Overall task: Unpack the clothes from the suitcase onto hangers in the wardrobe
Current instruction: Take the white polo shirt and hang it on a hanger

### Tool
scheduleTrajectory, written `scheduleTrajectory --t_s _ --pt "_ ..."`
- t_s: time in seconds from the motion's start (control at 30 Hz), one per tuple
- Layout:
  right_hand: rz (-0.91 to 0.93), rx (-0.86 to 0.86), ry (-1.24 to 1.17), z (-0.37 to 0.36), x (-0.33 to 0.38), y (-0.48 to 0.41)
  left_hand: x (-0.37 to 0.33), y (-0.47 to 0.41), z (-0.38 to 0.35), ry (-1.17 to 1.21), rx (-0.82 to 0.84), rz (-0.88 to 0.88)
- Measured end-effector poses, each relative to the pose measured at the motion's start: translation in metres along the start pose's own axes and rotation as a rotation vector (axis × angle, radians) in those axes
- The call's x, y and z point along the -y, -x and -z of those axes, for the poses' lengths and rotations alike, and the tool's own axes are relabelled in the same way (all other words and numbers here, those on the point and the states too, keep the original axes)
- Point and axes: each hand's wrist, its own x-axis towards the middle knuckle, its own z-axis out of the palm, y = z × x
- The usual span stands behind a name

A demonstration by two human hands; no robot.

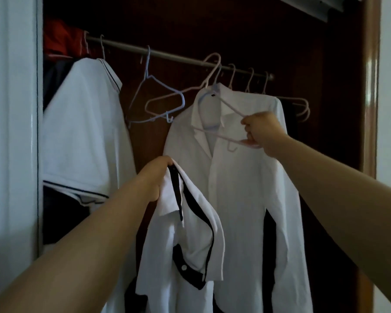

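Fingers of my left hand clench the black-trimmed shirt by its collar, letting it hang below the rail. My right hand grips a pink hanger toward the rail's right end, tilted my way for threading, I reckon.

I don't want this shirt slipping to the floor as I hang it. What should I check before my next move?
1. Left hand grips the black-trimmed shirt: ok.
2. Right hand holds the pink hanger: ok.
3. Pink hanger's hook clear of the rail: cannot tell.
4. Black-trimmed shirt's collar spread open for the hanger: not ok, it hangs bunched.
5. Bare stretch of rail left of the hung white shirt: ok.
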Motion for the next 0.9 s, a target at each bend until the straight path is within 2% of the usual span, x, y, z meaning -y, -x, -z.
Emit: scheduleTrajectory --t_s 0.2,0.4,0.53,0.63,0.73,0.8,0.9 --pt "-0.239 0.086 -0.149 0.039 -0.055 0.078 0.046 0.021 -0.030 0.189 0.055 0.134" --pt "-0.242 0.175 -0.091 0.065 -0.089 0.135 0.078 0.040 -0.053 0.299 0.155 0.179" --pt "-0.224 0.221 -0.042 0.088 -0.111 0.162 0.100 0.056 -0.064 0.261 0.142 0.219" --pt "-0.216 0.303 0.077 0.101 -0.128 0.175 0.113 0.061 -0.073 0.249 0.122 0.152" --pt "-0.208 0.339 0.236 0.103 -0.135 0.176 0.126 0.066 -0.084 0.134 0.140 0.072" --pt "-0.218 0.282 0.156 0.094 -0.132 0.174 0.134 0.073 -0.092 0.046 0.193 0.033" --pt "-0.304 0.193 -0.107 0.079 -0.120 0.170 0.138 0.084 -0.097 -0.044 0.275 0.008"
